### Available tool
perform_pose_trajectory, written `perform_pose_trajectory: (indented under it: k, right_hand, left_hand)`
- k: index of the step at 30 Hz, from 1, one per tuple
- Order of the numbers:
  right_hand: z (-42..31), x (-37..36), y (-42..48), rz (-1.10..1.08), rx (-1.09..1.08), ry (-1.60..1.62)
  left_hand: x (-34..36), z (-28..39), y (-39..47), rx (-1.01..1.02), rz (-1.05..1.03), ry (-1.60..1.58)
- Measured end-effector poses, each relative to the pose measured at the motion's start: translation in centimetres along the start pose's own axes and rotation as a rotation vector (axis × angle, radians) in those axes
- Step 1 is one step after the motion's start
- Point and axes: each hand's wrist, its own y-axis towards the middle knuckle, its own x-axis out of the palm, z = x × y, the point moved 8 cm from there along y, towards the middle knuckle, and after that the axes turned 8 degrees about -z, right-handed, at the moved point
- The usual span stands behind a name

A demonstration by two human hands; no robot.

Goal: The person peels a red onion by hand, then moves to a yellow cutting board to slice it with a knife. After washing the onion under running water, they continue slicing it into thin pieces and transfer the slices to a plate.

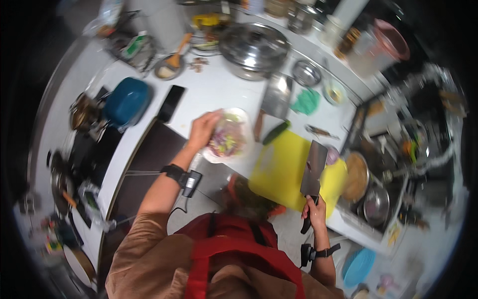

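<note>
My left hand (pixel 205 128) grips the left rim of a white bowl (pixel 243 129) that holds chopped purple and green vegetables (pixel 226 141). In my right hand (pixel 314 212) is the black handle of a cleaver (pixel 314 168), its broad blade above the yellow cutting board (pixel 278 164). A purple onion piece (pixel 332 155) lies beside the blade at the board's far side. The dark green cucumber (pixel 276 132) rests at the board's upper left edge. Behind it lies a second, wide-bladed cleaver (pixel 277 95) with a brown handle. The picture is somewhat blurred.
A lidded steel pan (pixel 254 46) stands at the back, and a black phone (pixel 171 104) lies left of the bowl. Further left is a blue basin (pixel 127 101). A peeler or small knife (pixel 322 132) lies near the sink (pixel 373 224) on the right, which holds several dishes.
</note>
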Motion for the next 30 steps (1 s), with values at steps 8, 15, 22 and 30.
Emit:
perform_pose_trajectory:
  k: [8,15,22,30]
  right_hand:
    - [6.9,-6.0,-7.7,0.274,0.024,0.114]
    - [8.6,-5.2,-8.8,0.249,0.007,0.196]
    - [5.6,-4.3,-9.5,0.117,0.008,0.241]
    - [-2.2,6.4,-0.1,-0.318,-0.124,0.023]
  left_hand:
    - [11.8,9.1,-1.8,0.408,-0.204,0.091]
    - [33.5,8.6,-11.4,0.575,-0.471,0.266]
    - [32.2,8.8,-10.0,0.418,-0.32,0.099]
    - [9.7,14.5,-7.3,0.482,0.209,0.249]
